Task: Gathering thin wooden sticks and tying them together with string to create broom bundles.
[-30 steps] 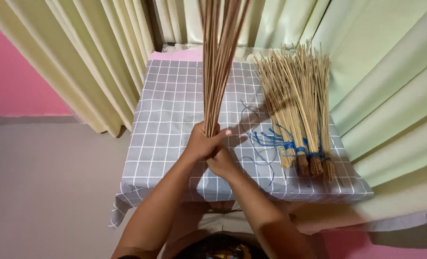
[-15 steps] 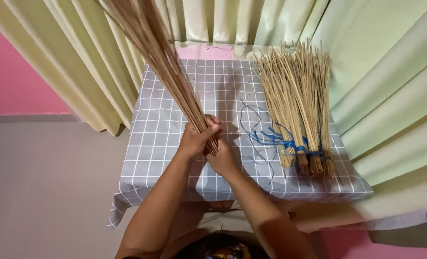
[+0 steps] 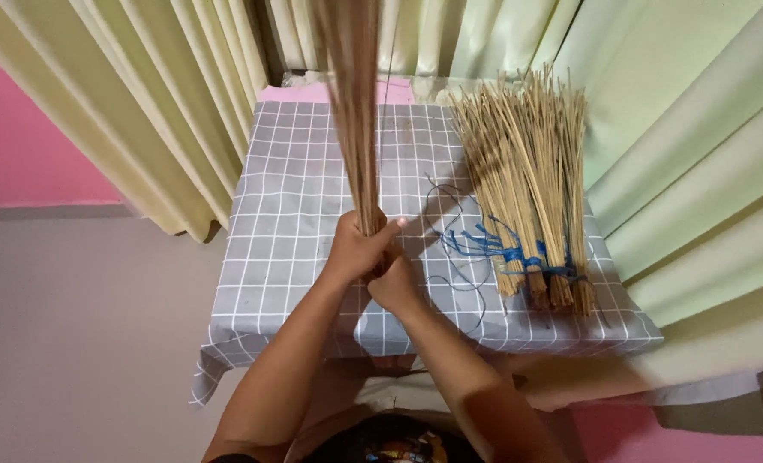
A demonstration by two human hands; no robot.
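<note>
Both of our hands are wrapped tight around the bottom end of a bundle of thin brown sticks (image 3: pixel 353 111), right in the middle of the frame. Our left hand (image 3: pixel 357 250) sits higher up with the thumb sticking out to the right, and our right hand (image 3: pixel 396 287) is clenched just under it, the two touching. We're holding the bundle pretty much upright, so it shoots up from our fists and runs out the top edge of the frame, a bit blurry up there. Under our hands is a small table with a grey cloth (image 3: pixel 287 214) with a white grid pattern. On the right side of that cloth lies a second bunch of paler sticks (image 3: pixel 523 171), fanned out toward the top and tied near its lower end with blue string (image 3: pixel 501 250). Some loose thin cord (image 3: pixel 450 214) loops on the cloth between our hands and that bunch. Pale yellow-green curtains (image 3: pixel 167 111) hang behind the table, and a pink wall (image 3: pixel 21 146) shows at upper left.
</note>
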